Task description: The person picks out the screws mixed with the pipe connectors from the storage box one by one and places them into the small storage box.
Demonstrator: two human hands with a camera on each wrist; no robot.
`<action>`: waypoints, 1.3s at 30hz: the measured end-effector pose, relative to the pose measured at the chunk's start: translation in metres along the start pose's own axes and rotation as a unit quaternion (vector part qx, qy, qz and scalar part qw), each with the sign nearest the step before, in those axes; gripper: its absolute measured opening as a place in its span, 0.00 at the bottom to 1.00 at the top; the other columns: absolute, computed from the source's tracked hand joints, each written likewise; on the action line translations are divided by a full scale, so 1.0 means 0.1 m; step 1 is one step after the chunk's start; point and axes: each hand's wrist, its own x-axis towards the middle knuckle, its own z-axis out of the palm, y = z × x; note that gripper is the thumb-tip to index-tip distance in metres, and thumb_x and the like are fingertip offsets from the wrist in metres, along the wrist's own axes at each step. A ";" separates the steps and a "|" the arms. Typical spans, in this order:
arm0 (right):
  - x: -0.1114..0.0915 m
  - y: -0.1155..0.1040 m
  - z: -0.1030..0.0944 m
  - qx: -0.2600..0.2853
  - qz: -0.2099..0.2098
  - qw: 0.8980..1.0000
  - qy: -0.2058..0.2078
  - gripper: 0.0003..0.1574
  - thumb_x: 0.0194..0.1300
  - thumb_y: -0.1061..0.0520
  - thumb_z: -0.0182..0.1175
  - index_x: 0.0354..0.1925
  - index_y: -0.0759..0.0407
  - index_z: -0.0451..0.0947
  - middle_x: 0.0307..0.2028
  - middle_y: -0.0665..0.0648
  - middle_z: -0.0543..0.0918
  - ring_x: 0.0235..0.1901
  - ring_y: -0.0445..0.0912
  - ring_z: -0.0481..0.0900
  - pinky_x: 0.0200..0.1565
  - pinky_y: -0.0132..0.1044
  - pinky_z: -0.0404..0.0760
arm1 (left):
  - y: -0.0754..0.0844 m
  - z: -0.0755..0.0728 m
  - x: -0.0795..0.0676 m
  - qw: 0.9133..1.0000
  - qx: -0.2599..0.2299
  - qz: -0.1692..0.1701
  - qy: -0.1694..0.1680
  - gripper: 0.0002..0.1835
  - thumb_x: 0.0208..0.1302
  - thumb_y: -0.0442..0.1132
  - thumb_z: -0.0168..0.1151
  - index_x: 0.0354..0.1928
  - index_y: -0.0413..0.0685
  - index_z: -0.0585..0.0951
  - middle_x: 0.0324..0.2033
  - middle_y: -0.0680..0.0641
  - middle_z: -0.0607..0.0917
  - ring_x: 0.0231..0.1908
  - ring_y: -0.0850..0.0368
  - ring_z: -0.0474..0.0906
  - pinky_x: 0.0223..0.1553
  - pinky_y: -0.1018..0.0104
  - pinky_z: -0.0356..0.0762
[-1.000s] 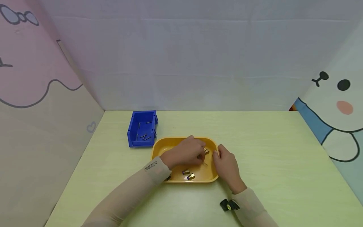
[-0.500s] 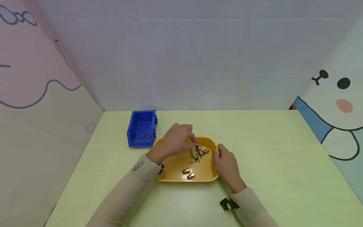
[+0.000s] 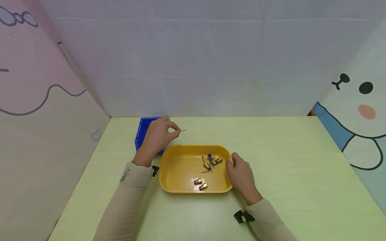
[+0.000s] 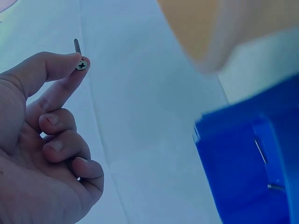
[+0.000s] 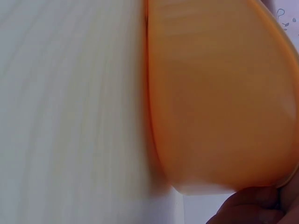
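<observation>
Between thumb and forefinger, my left hand [image 3: 159, 135] pinches a screw [image 4: 78, 55] whose cross-slotted head faces the wrist camera. The hand is above the right side of the blue bin [image 3: 141, 134], covering much of it in the head view. Two screws show inside that bin [image 4: 210, 154] in the left wrist view. My right hand [image 3: 241, 175] grips the right rim of the yellow tray [image 3: 178, 170], thumb over the edge. In the tray lie several brass fittings with blue ends [image 3: 203, 186] and a few loose screws [image 3: 205, 171].
The pale wooden table [image 3: 286, 160] carries both containers, the blue bin behind and left of the yellow tray. A white curtain [image 3: 193, 67] stands along the back edge, with printed cartoon panels [image 3: 362, 110] at the sides.
My left hand has risen out of the yellow tray with a screw and moved left and back to the blue bin. My right hand has kept its hold on the tray rim.
</observation>
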 end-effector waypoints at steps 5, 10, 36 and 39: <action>0.00 0.02 -0.01 0.001 0.005 1.000 0.002 0.15 0.74 0.54 0.51 0.28 0.57 0.65 0.17 0.53 0.65 0.15 0.46 0.66 0.18 0.35 0.62 | -0.15 -0.09 -0.04 0.999 0.012 -0.032 0.012 0.08 0.63 0.41 0.64 0.36 0.50 0.91 0.27 0.49 0.72 0.23 0.52 0.64 0.25 0.62 0.63; -0.02 0.01 0.00 0.003 0.001 1.000 0.001 0.16 0.74 0.54 0.51 0.28 0.57 0.65 0.17 0.53 0.64 0.15 0.46 0.66 0.18 0.35 0.62 | -0.34 -0.18 -0.10 0.997 0.051 -0.053 0.017 0.10 0.64 0.43 0.65 0.38 0.49 0.91 0.28 0.48 0.73 0.24 0.52 0.64 0.26 0.61 0.62; -0.01 0.00 0.00 0.006 0.006 1.000 -0.006 0.15 0.73 0.54 0.51 0.28 0.57 0.65 0.18 0.53 0.64 0.15 0.46 0.66 0.19 0.35 0.62 | -0.80 -0.23 -0.28 0.981 0.092 -0.171 -0.001 0.11 0.67 0.46 0.63 0.41 0.49 0.89 0.42 0.41 0.81 0.37 0.45 0.75 0.46 0.44 0.71; -0.01 0.00 0.00 0.006 0.006 1.000 -0.006 0.15 0.73 0.54 0.51 0.28 0.57 0.65 0.18 0.53 0.64 0.16 0.46 0.66 0.19 0.35 0.62 | -0.81 -0.21 -0.27 0.980 0.092 -0.175 -0.005 0.11 0.67 0.46 0.63 0.42 0.51 0.89 0.42 0.41 0.80 0.37 0.44 0.75 0.47 0.43 0.71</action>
